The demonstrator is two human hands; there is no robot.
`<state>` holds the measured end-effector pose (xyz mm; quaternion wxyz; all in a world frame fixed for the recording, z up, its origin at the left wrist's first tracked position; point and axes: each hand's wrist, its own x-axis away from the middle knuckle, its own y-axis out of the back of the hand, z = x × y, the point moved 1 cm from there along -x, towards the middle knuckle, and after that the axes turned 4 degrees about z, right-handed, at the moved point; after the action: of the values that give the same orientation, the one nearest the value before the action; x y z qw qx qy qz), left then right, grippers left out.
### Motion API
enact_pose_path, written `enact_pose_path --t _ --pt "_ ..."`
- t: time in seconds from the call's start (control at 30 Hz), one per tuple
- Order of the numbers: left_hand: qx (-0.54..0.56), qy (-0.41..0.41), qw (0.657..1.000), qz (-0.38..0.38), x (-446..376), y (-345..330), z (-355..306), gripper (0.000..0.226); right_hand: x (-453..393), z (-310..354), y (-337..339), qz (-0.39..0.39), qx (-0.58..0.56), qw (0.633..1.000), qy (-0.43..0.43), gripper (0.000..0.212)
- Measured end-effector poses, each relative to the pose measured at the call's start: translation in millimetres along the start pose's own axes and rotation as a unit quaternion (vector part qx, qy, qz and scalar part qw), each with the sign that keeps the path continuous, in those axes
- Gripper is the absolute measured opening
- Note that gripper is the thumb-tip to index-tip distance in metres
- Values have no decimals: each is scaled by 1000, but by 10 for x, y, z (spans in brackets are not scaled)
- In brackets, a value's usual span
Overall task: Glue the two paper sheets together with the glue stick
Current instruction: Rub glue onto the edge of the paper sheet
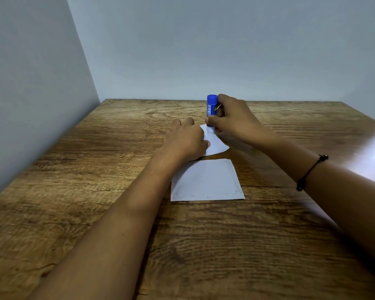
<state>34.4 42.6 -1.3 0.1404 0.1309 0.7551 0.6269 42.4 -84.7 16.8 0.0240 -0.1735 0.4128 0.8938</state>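
**Head view: glue stick standing upright on the far sheet**

Head view is looking down a wooden table (268, 245) set into a corner of pale walls (204, 44). Two white sheets are lying near the middle of it, one behind the other, with a narrow strip of bare wood showing between them.

The right hand (234, 118) is gripping the blue glue stick (211, 106), thumb on the near side and fingers curling round the far side. The stick's long axis is running nearly vertical, its rounded blue end pointing up and its lower end pointing down onto the far corner of the far sheet (215, 144), where a whitish tip seems to be touching the paper. A black cord bracelet (310, 172) is sitting on the right forearm.

The left hand (185, 139) is resting on the left part of the far sheet, covering it, fingers reaching away from the camera and lying fairly straight, thumb pressing on the paper; how far the fingertips bend I cannot tell.

The near sheet (206, 180) is lying flat and untouched, roughly square to the table edge, with faint dark specks along its edges.
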Motion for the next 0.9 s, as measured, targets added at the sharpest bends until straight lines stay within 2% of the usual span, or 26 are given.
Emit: enact_pose_path --t 0.53,0.9 --pt "-2 -5 1000 -11 -37 -42 31 35 375 55 179 21 34 999 18 28" --pt "-14 5 1000 -26 -45 -40 33 36 486 73 295 37 4 999 -7 25"
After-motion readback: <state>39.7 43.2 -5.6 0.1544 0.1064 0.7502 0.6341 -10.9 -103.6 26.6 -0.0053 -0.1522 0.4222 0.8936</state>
